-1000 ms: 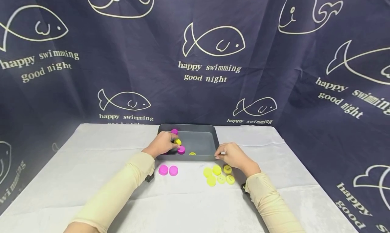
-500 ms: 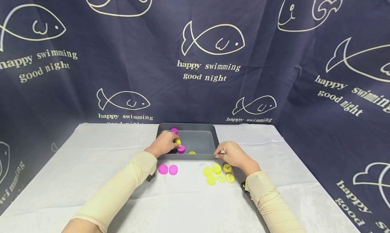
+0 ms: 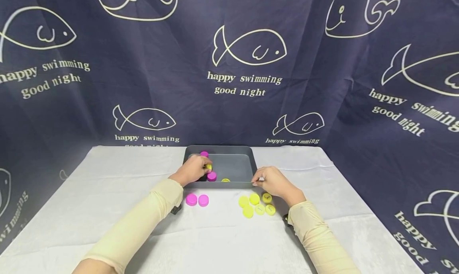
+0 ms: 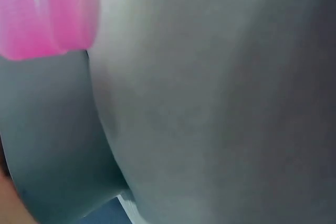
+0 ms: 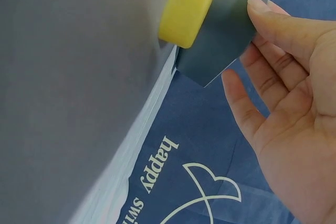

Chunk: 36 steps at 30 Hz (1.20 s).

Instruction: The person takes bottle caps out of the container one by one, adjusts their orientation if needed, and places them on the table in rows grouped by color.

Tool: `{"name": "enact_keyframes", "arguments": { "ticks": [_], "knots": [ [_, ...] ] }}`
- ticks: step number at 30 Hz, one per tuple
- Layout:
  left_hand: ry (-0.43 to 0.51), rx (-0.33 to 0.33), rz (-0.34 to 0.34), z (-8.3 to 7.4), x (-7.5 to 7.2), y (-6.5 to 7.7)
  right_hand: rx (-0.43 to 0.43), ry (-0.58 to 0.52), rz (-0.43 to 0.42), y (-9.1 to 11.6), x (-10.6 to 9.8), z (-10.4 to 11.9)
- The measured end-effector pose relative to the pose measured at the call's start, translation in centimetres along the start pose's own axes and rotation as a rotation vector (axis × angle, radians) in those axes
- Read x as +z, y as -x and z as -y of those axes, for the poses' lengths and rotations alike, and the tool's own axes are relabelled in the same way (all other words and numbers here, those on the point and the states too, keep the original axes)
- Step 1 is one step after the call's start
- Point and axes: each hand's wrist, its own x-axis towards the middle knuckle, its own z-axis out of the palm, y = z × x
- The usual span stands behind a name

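Observation:
My left hand [image 3: 193, 168] reaches into the dark grey tray [image 3: 236, 184] and pinches a yellow bottle cap [image 3: 208, 167], which the fingers partly cover. A magenta cap [image 3: 212, 176] lies just in front of it, and another magenta cap [image 3: 204, 153] is near the tray's back wall. In the left wrist view only a sliver of the hand [image 4: 11, 205] shows beside the tray wall [image 4: 58, 124]. My right hand [image 3: 274, 181] grips the tray at its front right corner; in the right wrist view, thumb and fingers hold the tray wall [image 5: 226, 30].
Two magenta caps [image 3: 191, 199] lie on the white tablecloth [image 3: 215, 242] before the tray's left side. Several yellow caps [image 3: 254, 198] are grouped before its right side. One more yellow cap [image 3: 225, 180] peeks over the tray's front wall. A dark blue printed curtain [image 3: 193, 87] hangs behind.
The left fingers have closed further over the yellow cap, so less of it shows. My right hand keeps its hold on the tray corner.

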Motion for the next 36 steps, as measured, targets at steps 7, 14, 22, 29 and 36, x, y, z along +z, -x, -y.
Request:
{"name": "enact_keyframes", "arguments": {
  "ticks": [7, 14, 22, 29, 36],
  "knots": [
    [0.015, 0.050, 0.001, -0.3, -0.6, 0.9, 0.023, 0.005, 0.011, 0.1, 0.2, 0.2],
    [0.151, 0.083, -0.079, -1.2, -1.2, 2.3, 0.029, -0.001, 0.015, 0.1, 0.2, 0.2],
    [0.273, 0.170, -0.156, -4.5, -2.2, 3.1, 0.034, -0.003, 0.025, 0.2, 0.1, 0.3],
    [0.223, 0.325, -0.047, -7.2, -1.5, 3.5, 0.037, -0.001, 0.014, 0.1, 0.0, 0.2],
    [0.101, 0.368, 0.133, -8.8, -0.2, 3.5, 0.034, 0.012, 0.006, -0.1, 0.0, 0.3]
  ]
}}
